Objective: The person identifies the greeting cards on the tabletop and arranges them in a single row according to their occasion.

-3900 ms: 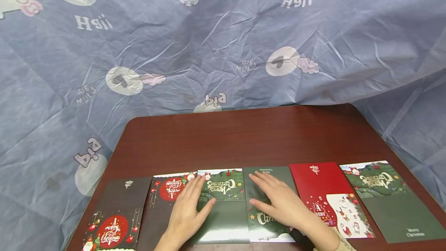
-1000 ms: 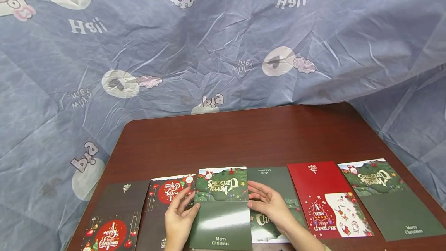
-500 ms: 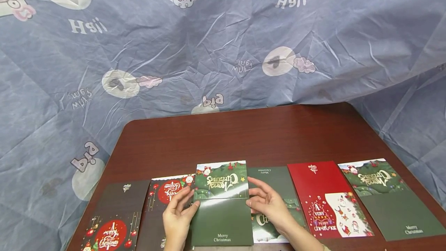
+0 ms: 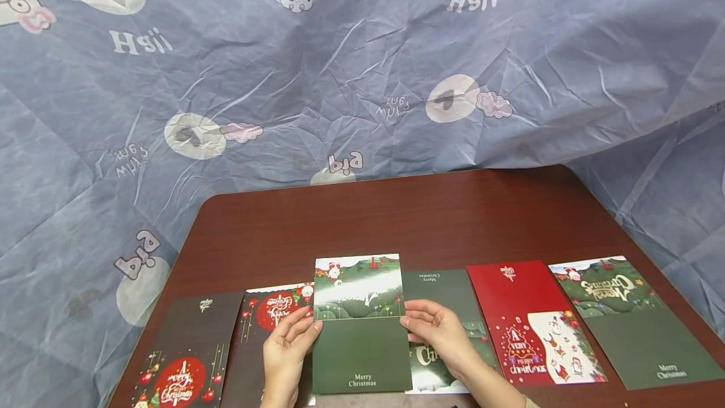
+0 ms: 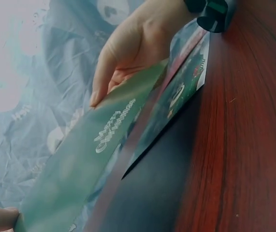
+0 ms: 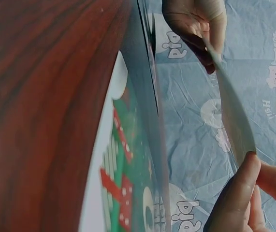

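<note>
A green Christmas card point(image 4: 362, 348), unfolded to two panels, is held up off the table between both hands. My left hand point(image 4: 287, 352) pinches its left edge near the fold, thumb in front and fingers behind. On the opposite edge my right hand point(image 4: 440, 332) pinches it the same way. In the right wrist view the card point(image 6: 234, 113) bows slightly and stands clear of the tabletop. The left wrist view shows its green panel point(image 5: 75, 159) with silver lettering. Glare crosses the picture on the upper panel.
Behind the right hand lies another green card point(image 4: 442, 376). Farther right are a red card point(image 4: 498, 294) and a green one point(image 4: 651, 339); on the left lie two dark cards point(image 4: 212, 320). The brown table point(image 4: 385, 225) ends at a blue patterned cloth point(image 4: 340, 80).
Both hands first lay spread over the cards, then took the middle green card by its sides. It has since risen off the table and tilted, and the glare has moved up its face.
</note>
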### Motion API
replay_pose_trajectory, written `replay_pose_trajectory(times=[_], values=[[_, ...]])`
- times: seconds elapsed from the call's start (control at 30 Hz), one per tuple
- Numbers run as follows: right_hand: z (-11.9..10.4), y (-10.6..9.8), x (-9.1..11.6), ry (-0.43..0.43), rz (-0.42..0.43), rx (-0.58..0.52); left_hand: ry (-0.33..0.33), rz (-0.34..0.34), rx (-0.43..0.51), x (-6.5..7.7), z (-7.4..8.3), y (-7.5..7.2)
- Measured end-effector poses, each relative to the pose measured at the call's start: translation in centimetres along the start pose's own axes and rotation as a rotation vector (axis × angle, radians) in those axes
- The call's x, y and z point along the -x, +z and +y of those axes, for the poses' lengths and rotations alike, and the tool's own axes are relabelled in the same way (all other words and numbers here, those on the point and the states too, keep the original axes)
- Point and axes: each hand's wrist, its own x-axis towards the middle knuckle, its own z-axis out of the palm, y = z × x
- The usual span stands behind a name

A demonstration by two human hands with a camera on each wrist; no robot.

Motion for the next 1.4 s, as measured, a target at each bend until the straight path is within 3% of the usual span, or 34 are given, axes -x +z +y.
replay_pose_trajectory(times=[0.43,0.73,0.97,1.0,1.1,1.2,1.23,1.4], values=[[-1.3,-0.2,-0.1,0.012,-0.024,0.064,0.005,-0.003,-0.077,-0.3,1.0,0.0],[-2.7,-0.2,-0.6,-0.019,-0.038,0.091,0.047,-0.065,-0.044,-0.6,2.1,-0.2],[-3.8,0.1,-1.1,-0.036,-0.047,0.087,0.135,-0.100,-0.016,-1.1,2.8,-0.4],[-4.0,0.2,-1.1,-0.037,-0.044,0.087,0.184,-0.132,0.029,-1.8,1.6,-0.7],[-4.5,0.4,-1.4,-0.044,-0.044,0.087,0.212,-0.146,0.034,-2.0,1.9,-0.9],[-5.0,0.8,-1.7,-0.050,-0.046,0.090,0.204,-0.132,0.017,-2.2,2.5,-1.0],[-5.2,0.9,-1.8,-0.054,-0.047,0.089,0.156,-0.096,-0.032,-1.7,4.0,-0.7],[-6.0,1.5,-2.4,-0.078,-0.051,0.096,0.121,-0.081,-0.070,-2.3,5.1,-0.8]])
